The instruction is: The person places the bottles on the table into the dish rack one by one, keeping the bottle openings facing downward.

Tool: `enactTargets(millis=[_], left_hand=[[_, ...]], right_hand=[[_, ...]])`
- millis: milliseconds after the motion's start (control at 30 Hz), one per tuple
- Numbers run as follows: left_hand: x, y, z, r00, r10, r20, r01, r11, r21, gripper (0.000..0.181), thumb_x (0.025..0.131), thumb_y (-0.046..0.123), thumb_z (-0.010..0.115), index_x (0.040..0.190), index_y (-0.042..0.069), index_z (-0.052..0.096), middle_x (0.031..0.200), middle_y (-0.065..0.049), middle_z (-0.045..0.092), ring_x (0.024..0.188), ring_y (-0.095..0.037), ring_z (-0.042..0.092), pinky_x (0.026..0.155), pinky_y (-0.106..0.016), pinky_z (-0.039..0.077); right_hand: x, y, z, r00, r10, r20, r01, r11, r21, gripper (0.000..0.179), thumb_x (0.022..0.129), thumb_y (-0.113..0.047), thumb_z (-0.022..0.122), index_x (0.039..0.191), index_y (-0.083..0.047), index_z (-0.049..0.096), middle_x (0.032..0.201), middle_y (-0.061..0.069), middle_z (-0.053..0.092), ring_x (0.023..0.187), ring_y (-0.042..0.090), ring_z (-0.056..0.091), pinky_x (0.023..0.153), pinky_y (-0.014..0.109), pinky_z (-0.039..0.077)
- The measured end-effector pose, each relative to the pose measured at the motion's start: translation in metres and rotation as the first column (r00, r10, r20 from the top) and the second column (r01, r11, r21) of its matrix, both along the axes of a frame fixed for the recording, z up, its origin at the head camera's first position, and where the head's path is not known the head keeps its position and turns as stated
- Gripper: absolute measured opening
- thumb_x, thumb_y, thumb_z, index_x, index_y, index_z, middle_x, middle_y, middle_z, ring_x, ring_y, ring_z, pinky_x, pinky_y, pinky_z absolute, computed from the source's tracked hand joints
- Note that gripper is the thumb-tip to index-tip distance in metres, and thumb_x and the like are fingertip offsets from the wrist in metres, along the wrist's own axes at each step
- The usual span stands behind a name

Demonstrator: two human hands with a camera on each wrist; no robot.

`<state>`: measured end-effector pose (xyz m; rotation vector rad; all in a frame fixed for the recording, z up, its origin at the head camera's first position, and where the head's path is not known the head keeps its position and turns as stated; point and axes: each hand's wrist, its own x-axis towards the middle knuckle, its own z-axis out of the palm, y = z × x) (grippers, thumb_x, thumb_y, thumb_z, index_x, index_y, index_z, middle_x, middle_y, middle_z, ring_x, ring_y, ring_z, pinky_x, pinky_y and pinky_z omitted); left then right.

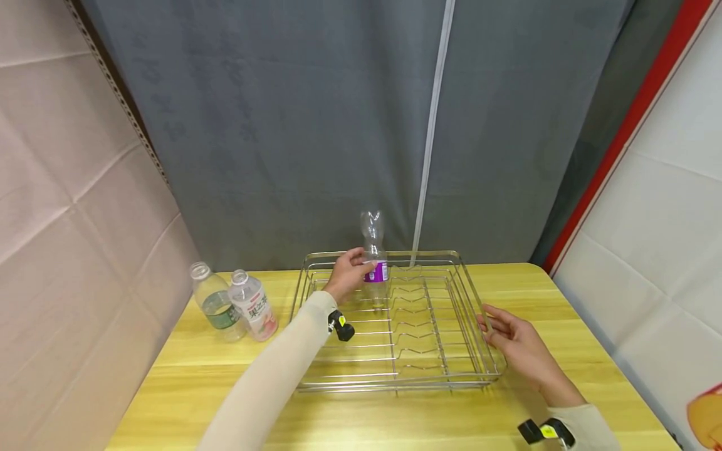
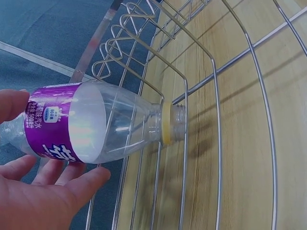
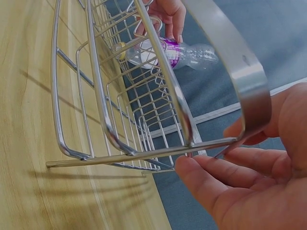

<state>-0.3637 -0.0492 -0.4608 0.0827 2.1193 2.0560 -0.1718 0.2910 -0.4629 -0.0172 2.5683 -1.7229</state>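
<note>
An uncapped clear plastic bottle (image 1: 375, 271) with a purple label stands upside down in the wire dish rack (image 1: 395, 378). My left hand (image 1: 350, 274) holds it around the label, thumb on one side and fingers on the other. In the left wrist view, the bottle's neck (image 2: 168, 123), with a yellow ring, points down between the rack's wires close over the wood. At the rack's right side, my right hand (image 1: 516, 344) grips the metal rim (image 3: 249, 91) between thumb and fingers.
Left of the rack, a bottle with a green label (image 1: 221, 308) and a bottle with a white and pink label (image 1: 255, 308) stand uncapped on the wooden table (image 1: 361, 419). A grey curtain (image 1: 293, 138) hangs behind, and pale cloth walls flank both sides.
</note>
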Motion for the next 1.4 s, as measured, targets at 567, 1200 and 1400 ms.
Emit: enactTargets(millis=[567, 1200, 1400], left_hand=[[0.002, -0.002, 0.005, 1.0, 0.003, -0.009, -0.003, 1.0, -0.012, 0.074, 0.097, 0.016, 0.076, 0.16, 0.005, 0.039, 0.155, -0.023, 0.052, 0.138, -0.04, 0.057, 0.109, -0.051, 0.057], [0.017, -0.03, 0.032, 0.996, 0.065, -0.064, -0.072, 0.991, -0.114, 0.076, 0.094, 0.027, 0.081, 0.158, 0.007, 0.044, 0.158, -0.023, 0.05, 0.146, -0.038, 0.05, 0.123, -0.053, 0.044], [0.03, -0.043, 0.046, 0.997, 0.035, -0.073, -0.042, 0.993, -0.109, 0.071, 0.096, 0.03, 0.079, 0.157, 0.016, 0.046, 0.157, -0.015, 0.052, 0.146, -0.035, 0.051, 0.123, -0.052, 0.045]], right_hand=[[0.0, 0.0, -0.001, 1.0, 0.006, 0.007, -0.006, 1.0, -0.013, 0.061, 0.106, 0.001, 0.053, 0.163, 0.004, 0.032, 0.155, 0.032, 0.051, 0.123, 0.004, 0.065, 0.092, 0.018, 0.061], [-0.001, 0.001, -0.002, 1.0, 0.023, -0.002, -0.023, 0.999, -0.029, 0.061, 0.106, -0.001, 0.054, 0.163, 0.004, 0.032, 0.156, 0.032, 0.05, 0.123, -0.001, 0.063, 0.093, 0.017, 0.06], [0.001, 0.003, -0.001, 0.999, 0.033, 0.01, -0.032, 0.999, -0.043, 0.062, 0.106, 0.0, 0.055, 0.163, 0.004, 0.031, 0.156, 0.033, 0.049, 0.121, -0.001, 0.064, 0.093, 0.02, 0.061]])
